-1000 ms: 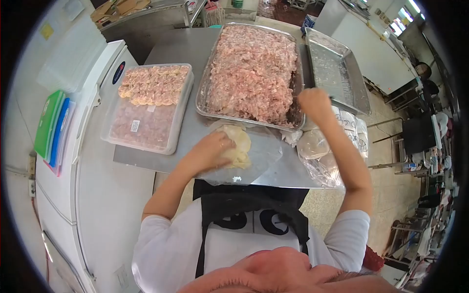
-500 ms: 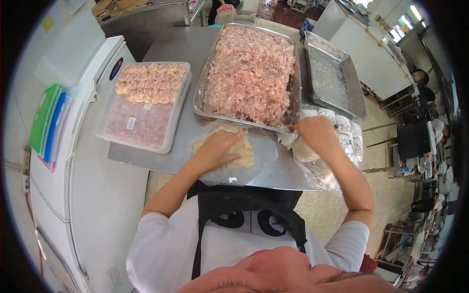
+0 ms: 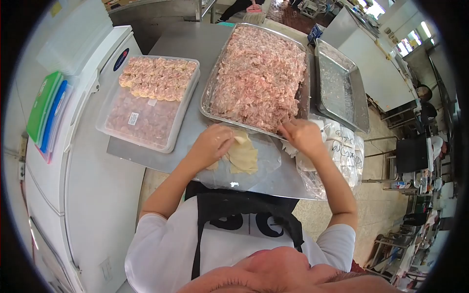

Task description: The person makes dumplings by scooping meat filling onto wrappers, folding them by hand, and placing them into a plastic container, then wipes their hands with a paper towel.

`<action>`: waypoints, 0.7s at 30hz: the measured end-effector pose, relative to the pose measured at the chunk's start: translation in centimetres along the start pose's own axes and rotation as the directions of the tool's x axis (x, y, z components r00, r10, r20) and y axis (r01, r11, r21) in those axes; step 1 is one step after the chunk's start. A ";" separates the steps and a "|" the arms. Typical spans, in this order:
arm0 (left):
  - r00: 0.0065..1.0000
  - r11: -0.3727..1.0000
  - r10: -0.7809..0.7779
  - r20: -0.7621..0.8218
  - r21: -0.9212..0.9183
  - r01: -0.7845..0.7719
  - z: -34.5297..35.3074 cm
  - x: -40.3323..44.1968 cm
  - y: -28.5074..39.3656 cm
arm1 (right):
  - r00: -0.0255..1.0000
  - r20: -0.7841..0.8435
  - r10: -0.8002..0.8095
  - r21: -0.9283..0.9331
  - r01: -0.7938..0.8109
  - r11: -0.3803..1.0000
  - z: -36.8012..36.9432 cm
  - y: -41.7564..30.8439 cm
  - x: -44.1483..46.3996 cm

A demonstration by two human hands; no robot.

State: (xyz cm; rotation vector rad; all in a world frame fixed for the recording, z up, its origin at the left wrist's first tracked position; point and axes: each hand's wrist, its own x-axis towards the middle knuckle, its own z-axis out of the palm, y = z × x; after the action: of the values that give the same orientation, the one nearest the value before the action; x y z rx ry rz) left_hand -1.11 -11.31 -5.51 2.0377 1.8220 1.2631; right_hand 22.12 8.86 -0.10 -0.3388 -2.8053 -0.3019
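A metal tray heaped with raw minced meat stands in front of me. My right hand is at its near right corner, fingers pinched together against the edge of the meat. What they hold, if anything, is hidden. Thin pale yellow dough wrappers lie on a clear plastic sheet at the near edge of the table. My left hand is at their left side with its fingers curled in. Whether a wrapper is between those fingers cannot be made out.
To the left, a plastic container holds rows of meat-filled dumplings under a partly covering lid. A second metal tray with residue stands at the right. Wrapped white packages lie beside my right forearm. A white refrigerator flanks the table.
My left hand has slid left off the wrappers and curled its fingers, uncovering more of them. My right hand has shifted left along the tray's corner, onto the meat's edge. The view has turned slightly.
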 end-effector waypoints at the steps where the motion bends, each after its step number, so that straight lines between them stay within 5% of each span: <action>1: 0.994 0.992 -0.105 -0.013 -0.076 0.103 -0.3 0.0 0.2 | 0.994 0.061 0.095 0.066 -0.099 0.993 0.0 -1.0 -0.4; 2: 0.994 0.992 -0.107 -0.015 -0.075 0.106 -0.5 0.0 -0.1 | 0.975 0.125 0.184 0.124 -0.199 0.972 -0.1 -1.4 -0.6; 3: 0.944 0.848 -0.325 0.050 -0.426 0.315 -0.8 0.1 -0.5 | 0.976 0.123 0.182 0.125 -0.197 0.972 0.0 -1.4 -0.8; 4: 0.852 0.545 -0.488 0.188 -0.697 0.466 -0.9 0.1 -0.7 | 0.959 0.156 0.237 0.233 -0.269 0.935 0.0 -1.1 -1.2; 5: 0.852 0.546 -0.488 0.188 -0.696 0.466 -0.9 0.1 -0.6 | 0.938 0.195 0.288 0.336 -0.339 0.879 0.1 -0.9 -1.4; 7: 0.739 -0.080 -0.515 0.435 -0.883 0.463 -0.8 0.7 0.1 | 0.950 0.090 0.299 0.417 -0.309 0.855 -0.2 -0.2 -1.6; 8: 0.739 -0.081 -0.515 0.435 -0.883 0.463 -0.8 0.9 0.5 | 0.949 -0.012 0.314 0.493 -0.267 0.828 -0.4 0.2 -1.5; 9: 0.810 0.364 -0.479 0.338 -0.763 0.534 -0.8 0.9 1.1 | 0.949 -0.007 0.316 0.494 -0.271 0.826 -1.1 0.7 -1.1; 10: 0.877 0.732 -0.392 0.276 -0.483 0.479 -0.8 0.8 1.5 | 0.971 -0.038 0.237 0.293 -0.216 0.931 -2.3 1.2 -0.3; 11: 0.877 0.731 -0.392 0.279 -0.484 0.481 -0.6 0.5 1.4 | 0.987 -0.051 0.150 0.074 -0.146 0.987 -3.0 1.4 0.0; 13: 0.930 0.906 -0.226 0.290 -0.288 0.310 -0.5 0.5 0.8 | 0.988 0.057 0.143 0.047 -0.145 0.988 -2.0 0.8 -0.7; 15: 0.932 0.928 -0.232 0.277 -0.224 0.298 -0.8 0.7 0.7 | 0.954 0.232 0.189 0.028 -0.200 0.979 -1.4 -0.6 -1.6; 17: 0.935 0.945 -0.238 0.262 -0.161 0.285 -1.1 1.3 1.2 | 0.952 0.228 0.206 0.076 -0.228 0.971 -1.5 -0.5 -2.1; 19: 0.956 0.847 -0.243 0.167 -0.443 0.293 -1.6 1.9 2.2 | 0.934 0.223 0.279 0.279 -0.335 0.900 -1.2 -0.4 -2.7; 20: 0.956 0.848 -0.241 0.166 -0.442 0.291 -1.0 1.9 1.6 | 0.935 0.221 0.279 0.278 -0.335 0.900 -0.4 -0.4 -3.0; 21: 0.946 0.839 -0.253 0.202 -0.441 0.318 0.2 1.8 0.4 | 0.921 0.199 0.335 0.517 -0.390 0.762 0.7 -0.3 -3.3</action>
State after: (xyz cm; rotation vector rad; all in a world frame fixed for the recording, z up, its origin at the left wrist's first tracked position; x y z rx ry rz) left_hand -0.84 -9.74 -4.50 1.4880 1.5004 1.2835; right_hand 24.92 8.10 -1.86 -0.7524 -2.6732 0.6181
